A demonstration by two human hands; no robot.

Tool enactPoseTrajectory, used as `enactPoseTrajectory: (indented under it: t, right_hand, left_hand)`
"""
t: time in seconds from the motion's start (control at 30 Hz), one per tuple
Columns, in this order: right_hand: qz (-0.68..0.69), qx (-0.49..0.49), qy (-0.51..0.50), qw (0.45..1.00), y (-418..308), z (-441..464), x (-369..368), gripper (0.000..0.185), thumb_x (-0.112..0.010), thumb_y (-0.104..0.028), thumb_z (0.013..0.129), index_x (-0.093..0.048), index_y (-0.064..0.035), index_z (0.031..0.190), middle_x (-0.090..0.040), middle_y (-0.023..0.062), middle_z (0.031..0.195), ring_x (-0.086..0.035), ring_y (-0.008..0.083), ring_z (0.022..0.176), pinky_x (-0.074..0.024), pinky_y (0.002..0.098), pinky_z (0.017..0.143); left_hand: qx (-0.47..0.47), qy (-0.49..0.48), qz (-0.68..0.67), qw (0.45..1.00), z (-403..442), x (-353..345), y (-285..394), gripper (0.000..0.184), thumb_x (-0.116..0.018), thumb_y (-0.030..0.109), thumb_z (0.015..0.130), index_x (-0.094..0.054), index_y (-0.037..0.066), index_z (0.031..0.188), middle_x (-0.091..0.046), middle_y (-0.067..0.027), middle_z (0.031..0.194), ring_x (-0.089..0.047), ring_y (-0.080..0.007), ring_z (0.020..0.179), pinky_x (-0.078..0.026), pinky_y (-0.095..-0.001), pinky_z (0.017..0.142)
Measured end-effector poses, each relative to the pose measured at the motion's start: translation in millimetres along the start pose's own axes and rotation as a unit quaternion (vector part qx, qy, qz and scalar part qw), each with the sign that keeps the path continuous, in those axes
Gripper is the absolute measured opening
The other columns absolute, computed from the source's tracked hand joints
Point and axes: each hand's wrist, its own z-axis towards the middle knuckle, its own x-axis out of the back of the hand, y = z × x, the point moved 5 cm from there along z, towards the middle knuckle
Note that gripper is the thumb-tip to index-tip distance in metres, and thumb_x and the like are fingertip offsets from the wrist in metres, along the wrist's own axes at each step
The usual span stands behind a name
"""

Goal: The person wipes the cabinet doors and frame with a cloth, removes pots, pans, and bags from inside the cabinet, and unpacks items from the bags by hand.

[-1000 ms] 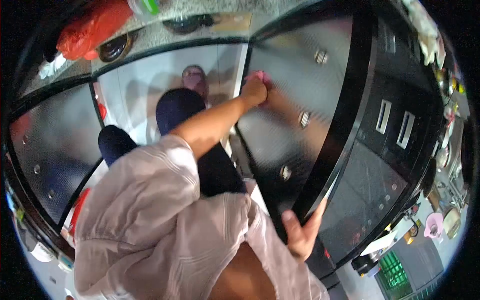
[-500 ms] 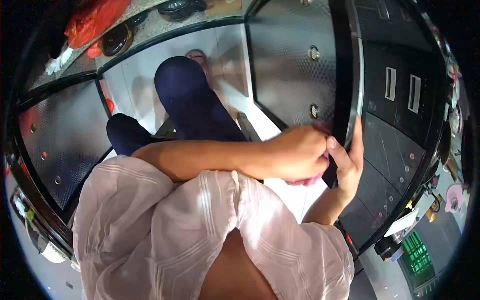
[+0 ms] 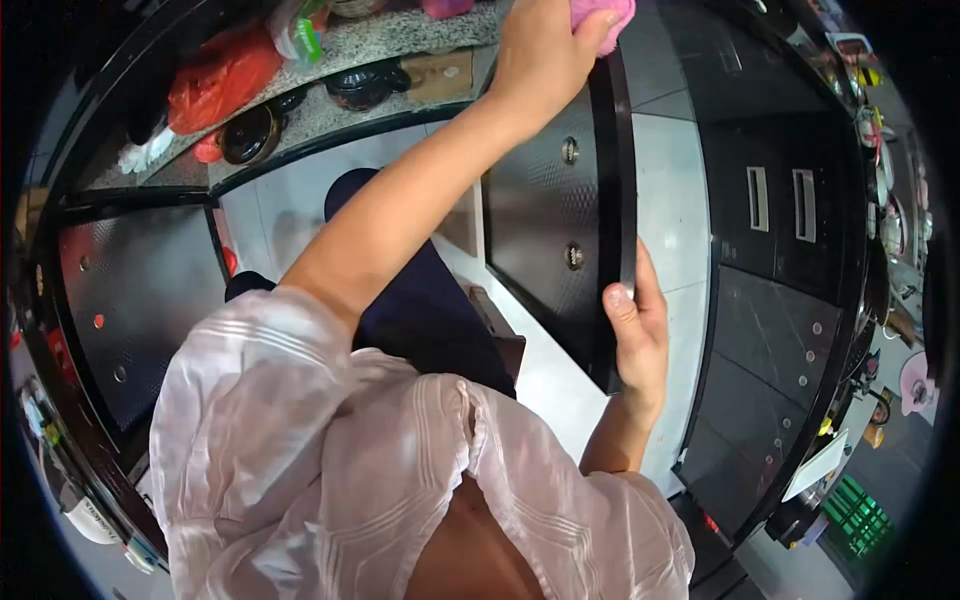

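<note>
A bunched, bright-pink cloth [image 3: 606, 20] is held under the thumb of the left hand [image 3: 545, 62], its other fingers unclear, at the far end of the cabinet door [image 3: 545, 225]; the door's black edge is pinched by the right hand [image 3: 642, 342].

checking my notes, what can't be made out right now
Pink cloth: head view, cut off by the top edge, partly hidden by the left hand
Far face of the cabinet door: head view, turned away
Contents of the red bag: head view, concealed by its plastic
</note>
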Motion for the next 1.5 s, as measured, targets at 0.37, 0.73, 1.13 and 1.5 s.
enactPoseTrajectory:
  t: [0.37,0.73,1.13,1.5]
  right_hand:
    - [-0.092,-0.063,-0.026,0.993,22.4,-15.3,21.3,0.068,-0.039,-0.047,0.101,-0.036,0.0066,0.143,-0.047,0.0144,0.138,-0.043,0.022,0.128,-0.0298,0.0337,0.108]
    - [-0.082,0.034,-0.027,0.996,-16.7,-1.3,-33.2,0.072,-0.056,-0.037,0.096,-0.027,0.0061,0.147,-0.042,0.0157,0.142,-0.039,0.0225,0.13,-0.026,0.0331,0.111]
    - [-0.046,0.043,-0.045,0.997,-18.5,-4.6,-33.8,0.061,-0.059,-0.025,0.095,-0.036,0.0022,0.144,-0.051,0.0112,0.133,-0.047,0.019,0.121,-0.0337,0.0318,0.106]
    - [-0.021,0.008,-0.038,0.999,-12.0,-0.2,-22.1,0.063,-0.061,-0.017,0.092,-0.034,0.004,0.145,-0.05,0.0134,0.136,-0.046,0.0204,0.124,-0.0327,0.0325,0.107]
  left_hand:
    - [0.206,-0.126,-0.278,0.93,-152.9,38.2,109.8,0.031,-0.072,0.008,0.075,-0.055,0.003,0.1,-0.054,-0.0146,0.1,-0.057,-0.0336,0.096,-0.046,-0.0403,0.082]
    - [0.275,0.107,-0.07,0.953,34.8,-29.8,-58.0,0.04,-0.075,0.03,0.077,-0.062,-0.003,0.096,-0.067,-0.0214,0.095,-0.065,-0.0323,0.091,-0.05,-0.0402,0.08]
    - [0.399,0.015,-0.1,0.911,-43.3,-8.9,-138.2,0.046,-0.072,0.031,0.08,-0.063,-0.002,0.111,-0.068,-0.0186,0.105,-0.066,-0.0278,0.095,-0.05,-0.0354,0.084]
    - [0.111,0.01,0.048,0.993,22.3,-33.0,-92.7,0.037,-0.061,0.014,0.081,-0.063,0.003,0.117,-0.066,-0.0206,0.111,-0.062,-0.0383,0.101,-0.05,-0.0414,0.088]
